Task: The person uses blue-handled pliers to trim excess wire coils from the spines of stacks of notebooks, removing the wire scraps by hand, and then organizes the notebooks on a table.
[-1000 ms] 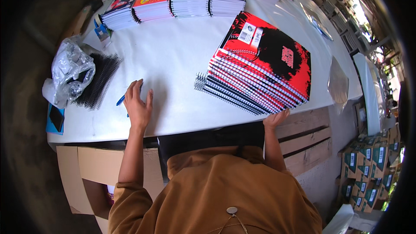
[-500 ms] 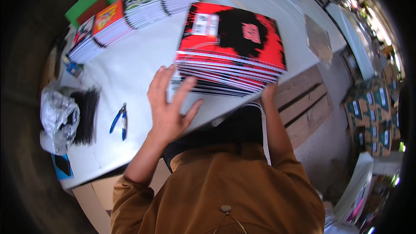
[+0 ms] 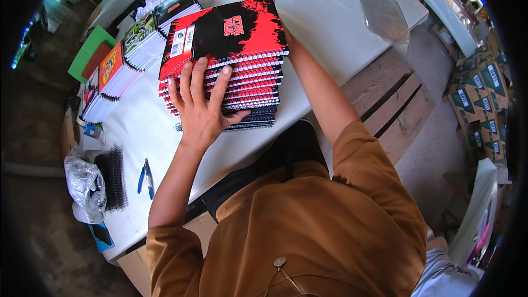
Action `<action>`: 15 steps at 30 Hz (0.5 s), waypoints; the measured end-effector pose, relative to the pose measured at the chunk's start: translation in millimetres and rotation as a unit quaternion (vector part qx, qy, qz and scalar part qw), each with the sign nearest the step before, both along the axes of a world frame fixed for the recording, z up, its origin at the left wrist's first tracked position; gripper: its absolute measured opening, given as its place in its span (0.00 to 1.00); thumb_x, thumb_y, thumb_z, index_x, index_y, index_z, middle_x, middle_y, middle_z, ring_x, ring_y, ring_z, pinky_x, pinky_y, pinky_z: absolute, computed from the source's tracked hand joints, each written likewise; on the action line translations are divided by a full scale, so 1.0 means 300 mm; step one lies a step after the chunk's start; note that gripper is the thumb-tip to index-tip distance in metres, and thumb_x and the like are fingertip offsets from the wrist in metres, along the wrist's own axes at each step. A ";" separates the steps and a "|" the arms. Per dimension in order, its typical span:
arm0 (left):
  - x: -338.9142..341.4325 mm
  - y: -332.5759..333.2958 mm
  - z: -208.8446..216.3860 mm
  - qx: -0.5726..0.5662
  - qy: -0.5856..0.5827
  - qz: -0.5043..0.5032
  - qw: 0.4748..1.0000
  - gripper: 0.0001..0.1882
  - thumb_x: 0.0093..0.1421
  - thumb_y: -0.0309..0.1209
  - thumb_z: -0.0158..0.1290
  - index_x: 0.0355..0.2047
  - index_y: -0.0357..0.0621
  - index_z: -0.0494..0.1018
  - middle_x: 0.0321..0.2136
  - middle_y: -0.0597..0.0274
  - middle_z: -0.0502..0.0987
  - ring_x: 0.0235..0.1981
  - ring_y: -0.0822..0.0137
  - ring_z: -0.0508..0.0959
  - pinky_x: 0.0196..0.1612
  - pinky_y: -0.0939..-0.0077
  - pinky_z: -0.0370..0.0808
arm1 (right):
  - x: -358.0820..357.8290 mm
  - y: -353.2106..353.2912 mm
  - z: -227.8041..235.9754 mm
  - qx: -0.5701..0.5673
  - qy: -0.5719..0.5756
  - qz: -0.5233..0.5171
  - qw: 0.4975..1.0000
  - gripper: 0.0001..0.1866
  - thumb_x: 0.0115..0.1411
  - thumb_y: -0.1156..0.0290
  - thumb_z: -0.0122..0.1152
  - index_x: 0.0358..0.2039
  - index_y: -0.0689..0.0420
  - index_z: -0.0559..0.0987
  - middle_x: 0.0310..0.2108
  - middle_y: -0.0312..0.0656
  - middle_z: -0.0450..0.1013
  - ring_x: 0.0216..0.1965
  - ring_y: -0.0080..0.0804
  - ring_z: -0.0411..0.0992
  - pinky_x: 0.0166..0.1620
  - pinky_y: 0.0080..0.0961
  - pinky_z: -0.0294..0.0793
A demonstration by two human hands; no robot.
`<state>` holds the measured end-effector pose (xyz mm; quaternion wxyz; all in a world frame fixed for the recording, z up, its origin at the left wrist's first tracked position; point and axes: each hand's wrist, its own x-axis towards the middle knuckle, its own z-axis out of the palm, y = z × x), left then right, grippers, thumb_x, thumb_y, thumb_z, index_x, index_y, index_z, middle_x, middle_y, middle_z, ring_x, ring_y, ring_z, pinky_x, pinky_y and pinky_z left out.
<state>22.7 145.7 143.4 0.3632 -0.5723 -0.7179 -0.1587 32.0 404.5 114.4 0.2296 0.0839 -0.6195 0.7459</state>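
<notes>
A tall stack of spiral-bound notebooks [image 3: 220,33] with red and black covers stands on the white table, darker ones at its bottom. My left hand [image 3: 202,104] lies against the near, spiral side of the stack, fingers spread and their tips at the top cover's edge. At the stack's right side is my right hand [image 3: 291,46]; its fingers are hidden behind the notebooks. Blue-handled cutting pliers [image 3: 146,179] lie on the table left of my left forearm. Beside them is a bunch of black wire spirals [image 3: 114,178].
Further stacks of spiral notebooks [image 3: 112,66] line the table's left side, near a green sheet [image 3: 91,52]. A crumpled clear plastic bag [image 3: 85,187] sits at the left edge. To the right are a clear plastic sheet [image 3: 382,13], a wooden pallet [image 3: 379,90] and stacked cartons [image 3: 481,99].
The red-and-black stack stands further left in the view, turned and straighter. My left hand has come onto its spiral side; my right hand has gone from its lower corner up its right side.
</notes>
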 end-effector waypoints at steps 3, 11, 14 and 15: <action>-0.014 0.009 -0.003 0.004 -0.005 -0.016 1.000 0.53 0.31 0.60 0.64 0.58 0.56 0.58 0.57 0.49 0.56 0.58 0.47 0.56 0.59 0.49 0.44 | 0.040 -0.008 0.022 0.032 0.000 -0.038 0.999 0.38 0.63 0.40 0.20 0.57 0.58 0.60 0.53 0.39 0.63 0.53 0.27 0.60 0.59 0.28 0.57; -0.032 0.039 0.014 0.057 0.031 -0.044 0.997 0.48 0.34 0.64 0.59 0.53 0.54 0.64 0.53 0.49 0.62 0.54 0.47 0.61 0.58 0.48 0.46 | -0.019 0.074 -0.018 -0.048 -0.093 0.052 0.993 0.52 0.49 0.23 0.22 0.64 0.51 0.49 0.64 0.41 0.48 0.63 0.36 0.50 0.62 0.37 0.50; -0.009 0.045 0.012 0.023 0.048 -0.022 0.998 0.52 0.34 0.64 0.59 0.56 0.49 0.59 0.55 0.46 0.58 0.57 0.46 0.57 0.59 0.45 0.45 | -0.017 0.074 0.002 -0.060 -0.106 0.083 0.989 0.57 0.46 0.21 0.23 0.63 0.56 0.52 0.63 0.44 0.50 0.62 0.38 0.52 0.62 0.38 0.49; -0.004 0.043 0.011 0.013 0.038 -0.009 0.999 0.53 0.34 0.64 0.59 0.57 0.49 0.58 0.56 0.46 0.57 0.57 0.45 0.56 0.59 0.44 0.44 | 0.000 0.074 0.012 -0.060 -0.104 0.082 0.989 0.57 0.46 0.21 0.23 0.63 0.56 0.52 0.63 0.44 0.50 0.62 0.38 0.52 0.62 0.38 0.49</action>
